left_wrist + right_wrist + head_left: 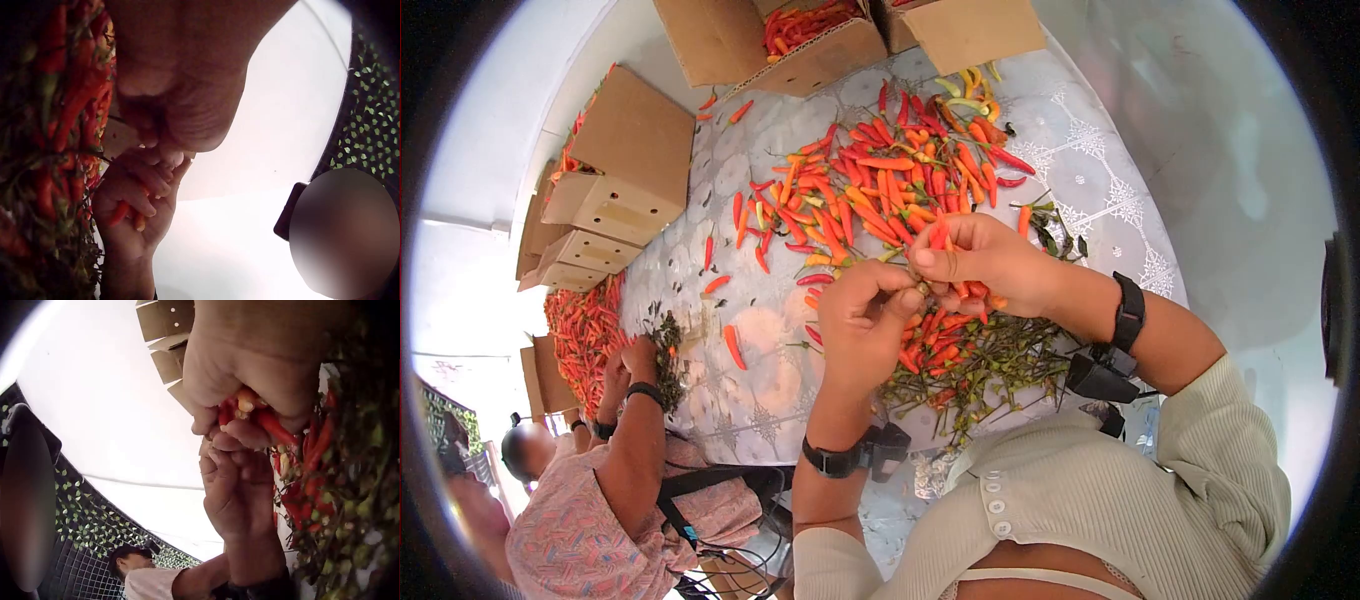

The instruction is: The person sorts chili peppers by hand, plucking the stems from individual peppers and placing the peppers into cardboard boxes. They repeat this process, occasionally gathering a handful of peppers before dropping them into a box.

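Several red and orange chili peppers (pixel 275 427) are gathered in my right hand (pixel 1002 262), whose fingers curl round them. The tip of a red one (pixel 940 237) shows above the thumb. My left hand (pixel 862 318) meets it at the fingertips, with thumb and forefinger pinching a small greenish chili stem (pixel 922 288). Both hands are over the table, between a broad spread of chilies (pixel 870 185) and a heap of green stems (pixel 1010 365). More red chilies (pixel 938 345) lie against that heap, below the hands in the head view.
Cardboard boxes of chilies stand at the back (pixel 820 70) and left (pixel 615 190) of the patterned table (pixel 1100 150). At the left, another person's hands (pixel 638 355) work by a red chili pile (pixel 580 340) and a small dark stem heap (pixel 667 360).
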Tool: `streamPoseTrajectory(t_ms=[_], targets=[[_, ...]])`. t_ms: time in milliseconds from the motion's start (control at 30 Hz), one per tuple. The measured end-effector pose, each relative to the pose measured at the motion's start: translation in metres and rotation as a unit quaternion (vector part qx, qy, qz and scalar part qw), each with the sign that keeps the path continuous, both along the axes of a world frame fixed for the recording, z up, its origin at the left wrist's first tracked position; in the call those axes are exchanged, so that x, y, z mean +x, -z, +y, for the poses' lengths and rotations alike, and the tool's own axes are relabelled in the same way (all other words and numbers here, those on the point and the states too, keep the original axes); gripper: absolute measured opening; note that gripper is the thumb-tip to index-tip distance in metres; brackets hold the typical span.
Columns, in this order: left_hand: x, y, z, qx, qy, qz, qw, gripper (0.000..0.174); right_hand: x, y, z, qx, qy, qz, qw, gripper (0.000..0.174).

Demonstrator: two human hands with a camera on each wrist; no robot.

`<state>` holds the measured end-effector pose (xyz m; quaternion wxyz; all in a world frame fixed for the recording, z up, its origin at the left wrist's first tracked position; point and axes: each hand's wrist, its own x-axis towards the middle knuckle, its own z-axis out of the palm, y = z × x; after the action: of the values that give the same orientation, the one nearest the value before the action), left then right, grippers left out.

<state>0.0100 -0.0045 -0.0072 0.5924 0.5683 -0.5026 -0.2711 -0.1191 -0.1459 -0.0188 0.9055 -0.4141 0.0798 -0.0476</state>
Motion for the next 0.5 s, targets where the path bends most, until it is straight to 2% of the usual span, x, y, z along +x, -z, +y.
streamPoseTrajectory(t_ms=[100,133,233,333,433,500], targets=[[-0.002,-0.002,-0.001,-0.006,0.01,0.015,1.0,0.009,0.0,0.001,-0.002,0.04,-0.025,-0.002,0.999,0.022],[-0.003,-0.002,-0.001,-0.006,0.01,0.023,1.0,0.009,0.001,0.0,-0.002,0.049,-0.003,0.005,0.999,0.024],[-0.006,0.001,0.002,0.07,-0.117,-0.067,0.988,0.01,0.004,-0.002,-0.003,0.069,0.053,0.027,0.996,0.027],[0.003,-0.002,-0.002,0.041,-0.221,-0.326,0.918,0.016,0.004,-0.002,-0.011,0.086,0.099,0.051,0.99,0.031],[0.004,-0.008,-0.004,0.084,-0.265,-0.44,0.854,0.016,0.005,0.001,-0.015,0.075,0.099,0.038,0.991,0.029],[0.0,-0.014,-0.002,0.103,-0.195,-0.455,0.863,0.014,0.006,-0.001,-0.011,0.05,0.115,0.055,0.991,0.026]])
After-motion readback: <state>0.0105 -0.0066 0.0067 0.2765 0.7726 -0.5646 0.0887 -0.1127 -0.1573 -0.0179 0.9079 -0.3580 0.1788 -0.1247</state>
